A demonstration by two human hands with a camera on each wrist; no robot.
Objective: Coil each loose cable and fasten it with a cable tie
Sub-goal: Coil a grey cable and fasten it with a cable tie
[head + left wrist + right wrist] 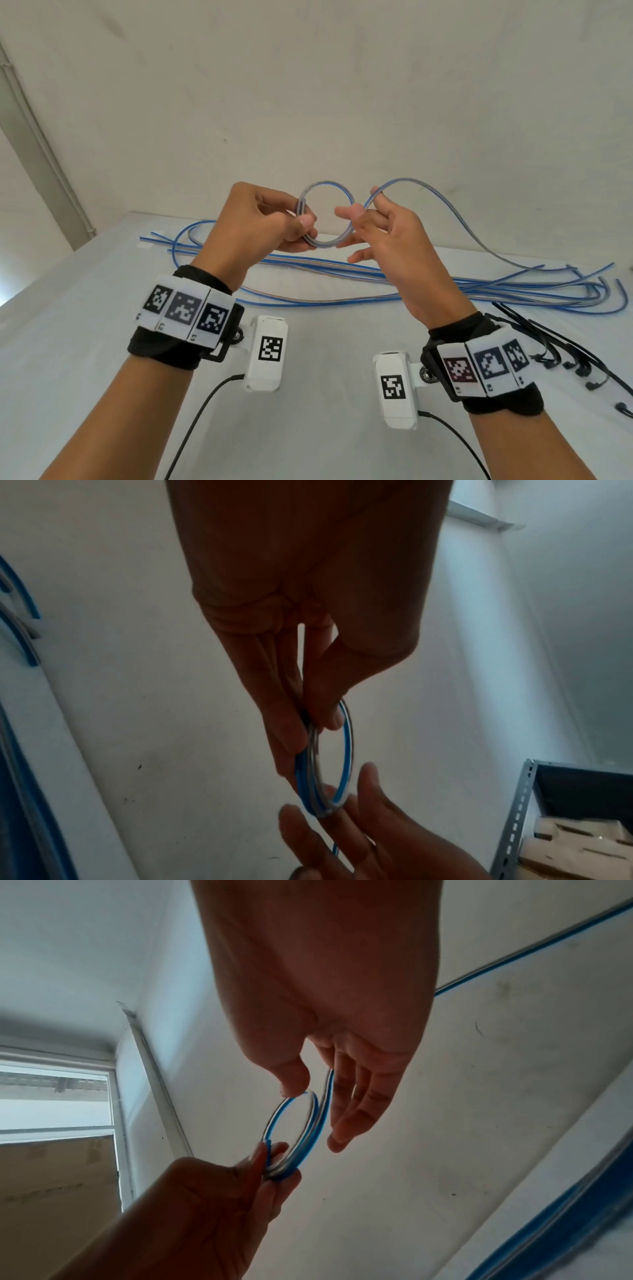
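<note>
The left hand (260, 219) pinched the coil (325, 214) (several turns) at its 8 o'clock; the right hand (387, 236), fingers (346, 1123) relaxed apart, guided the cable (479, 240) above the bench (325, 342).

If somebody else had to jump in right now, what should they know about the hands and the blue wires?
Left hand: pinches the small coil of blue cable, holding its turns together above the table.
Right hand: fingers fairly straight, guiding the cable's loose tail toward the coil. The tail arcs down to the table on the right.
Other loose blue cables lie spread on the table beyond the hands. Black cable ties lie at the right edge.
Done: a few turns wound.
Left: wind in the tail, tie this coil, then coil and tie the remaining cables.
</note>
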